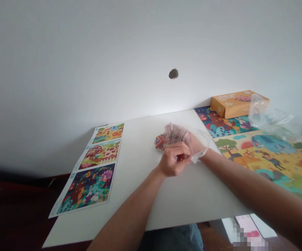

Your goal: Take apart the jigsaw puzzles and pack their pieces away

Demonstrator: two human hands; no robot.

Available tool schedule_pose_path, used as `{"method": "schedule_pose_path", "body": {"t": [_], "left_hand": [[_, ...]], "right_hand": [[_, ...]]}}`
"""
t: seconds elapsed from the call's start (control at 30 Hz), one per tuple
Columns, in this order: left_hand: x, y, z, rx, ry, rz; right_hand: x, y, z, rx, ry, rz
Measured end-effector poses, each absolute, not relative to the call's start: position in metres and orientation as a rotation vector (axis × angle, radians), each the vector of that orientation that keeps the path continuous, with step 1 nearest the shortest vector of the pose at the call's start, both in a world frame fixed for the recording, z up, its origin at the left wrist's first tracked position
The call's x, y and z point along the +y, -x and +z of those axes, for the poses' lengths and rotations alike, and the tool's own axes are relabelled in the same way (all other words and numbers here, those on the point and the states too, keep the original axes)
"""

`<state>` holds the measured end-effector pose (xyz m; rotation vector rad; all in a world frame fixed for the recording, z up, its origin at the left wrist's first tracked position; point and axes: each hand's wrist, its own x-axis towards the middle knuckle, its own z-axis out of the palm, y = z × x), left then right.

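Over the white table, a clear plastic bag (201, 137) with printed lettering holds a clump of colourful puzzle pieces (160, 142) at its left end. My left hand (175, 158) is closed, with thumb and fingers pinching the bag's edge at its open side. My right hand (183, 136) reaches into the bag up to the wrist, right beside the puzzle pieces. Its fingers are blurred by the plastic and the print, so their grip on the pieces cannot be made out.
A picture sheet (98, 151) with three scenes lies at the left. On the right are an assembled animal puzzle (247, 158), a dark puzzle (220, 122), an orange puzzle box (230, 108) and another clear bag (273, 120). The wall (130, 69) rises behind the table (137, 139).
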<state>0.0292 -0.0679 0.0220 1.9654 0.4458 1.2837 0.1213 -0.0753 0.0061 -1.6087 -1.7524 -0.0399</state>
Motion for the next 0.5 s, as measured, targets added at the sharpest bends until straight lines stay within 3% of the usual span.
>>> {"method": "schedule_pose_path", "body": {"t": [0.2, 0.5], "left_hand": [[-0.069, -0.028, 0.025, 0.442, -1.962, 1.283], [-0.067, -0.025, 0.026, 0.446, -1.949, 1.203]], "right_hand": [[-0.056, -0.124, 0.005, -1.885, 1.556, 0.076], [-0.069, -0.084, -0.016, -1.746, 1.963, -0.390]]}}
